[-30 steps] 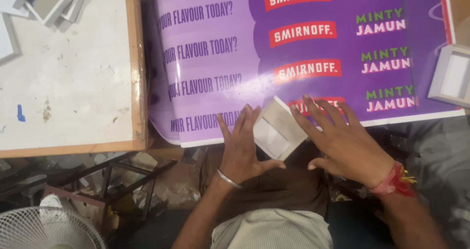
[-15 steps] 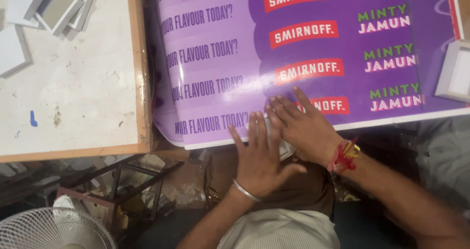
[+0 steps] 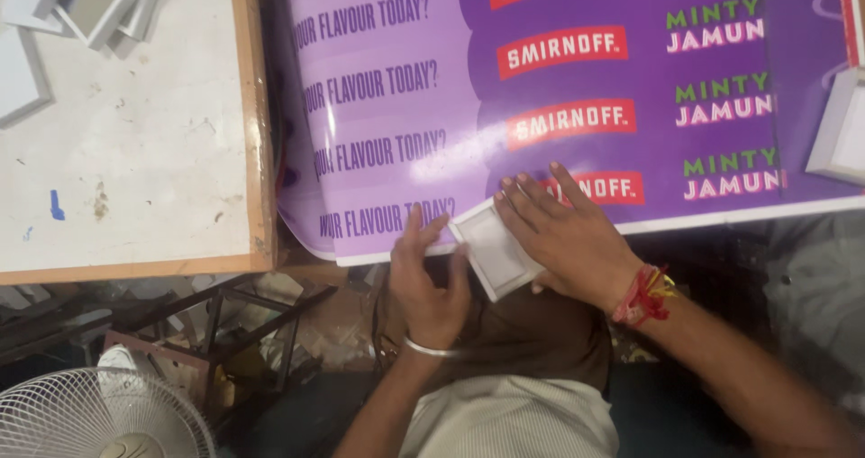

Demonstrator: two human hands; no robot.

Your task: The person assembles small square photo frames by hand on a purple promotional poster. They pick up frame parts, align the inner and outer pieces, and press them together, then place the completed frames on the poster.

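**Two hands on a small white box at the sheet's near edge**

A small white square box (image 3: 494, 246) sits just below the centre of the frame, at the lower edge of a large purple printed sheet (image 3: 577, 107). It is close to square, so no long axis can be told; it lies turned like a diamond, one corner aimed toward the upper left of the frame and the opposite corner toward the lower right. Its open or recessed face looks up at the camera, and nothing shows inside it.

The left hand (image 3: 428, 282) lies beside the box on its left, fingers straight and together, the fingertips against the box's left edge; a thin metal bangle (image 3: 431, 350) circles the wrist. The right hand (image 3: 568, 233) lies flat over the box's right side, fingers spread slightly and reaching onto the sheet; a red and yellow thread band (image 3: 644, 294) wraps that wrist.

At the upper left stands a white-topped table with a wooden rim (image 3: 135, 152), carrying a stack of similar white frames (image 3: 90, 3) in its corner; their number cannot be told. One more white box (image 3: 842, 125) shows at the right edge. One white fan (image 3: 90, 417) fills the lower left corner.
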